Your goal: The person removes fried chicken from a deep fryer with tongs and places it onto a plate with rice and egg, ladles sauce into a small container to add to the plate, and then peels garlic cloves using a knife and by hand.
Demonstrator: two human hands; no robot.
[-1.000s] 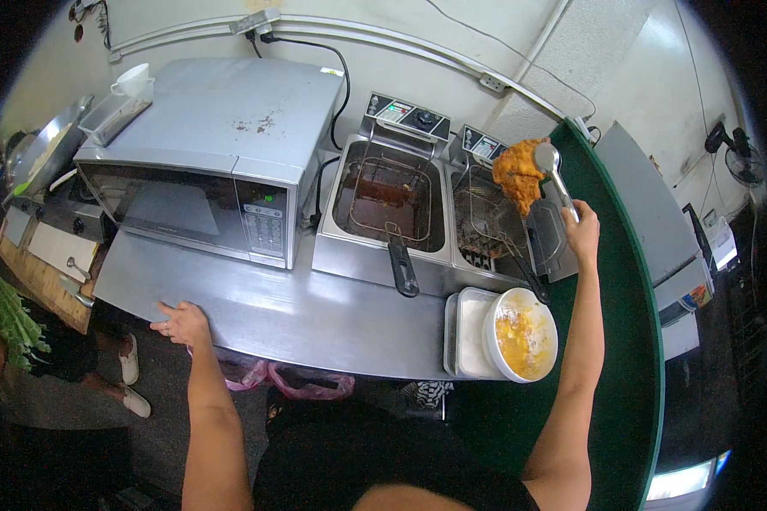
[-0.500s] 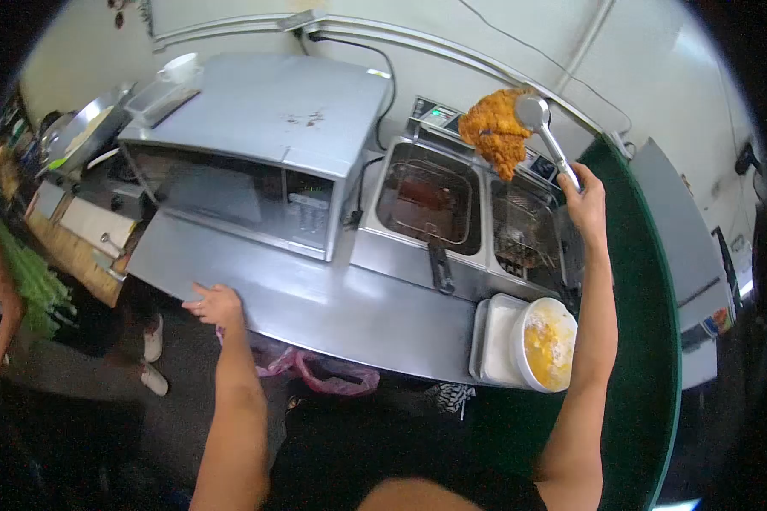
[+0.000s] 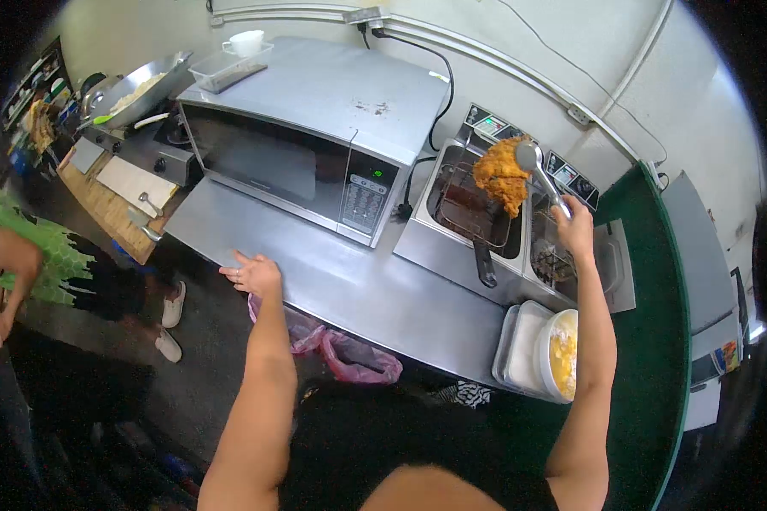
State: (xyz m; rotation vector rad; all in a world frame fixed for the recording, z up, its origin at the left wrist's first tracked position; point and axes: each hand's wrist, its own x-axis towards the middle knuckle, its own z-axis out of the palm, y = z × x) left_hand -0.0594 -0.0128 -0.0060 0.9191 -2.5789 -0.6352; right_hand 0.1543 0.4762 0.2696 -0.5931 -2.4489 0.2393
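My right hand (image 3: 576, 226) is closed around the handle of metal tongs (image 3: 547, 177). In the tongs' round tip hangs a large piece of golden-brown fried food (image 3: 499, 177), which looks like a breaded cutlet. It is held up over a deep fryer (image 3: 452, 249) with two wells. A wire fry basket with a black handle (image 3: 484, 262) sits in the left well. My left hand (image 3: 254, 274) rests on the front edge of the steel counter (image 3: 349, 298), its fingers spread and nothing in them.
A microwave (image 3: 290, 162) stands on the counter left of the fryer. White trays (image 3: 520, 345) and a bowl of yellow batter (image 3: 562, 353) sit at the right end. A person in a green top (image 3: 38, 247) stands at left. A green partition (image 3: 635, 366) bounds the right.
The view has shifted, so most things appear further right and the microwave looks nearer. My right hand has lowered the fried piece slightly toward the fryer. My left hand stays on the counter edge.
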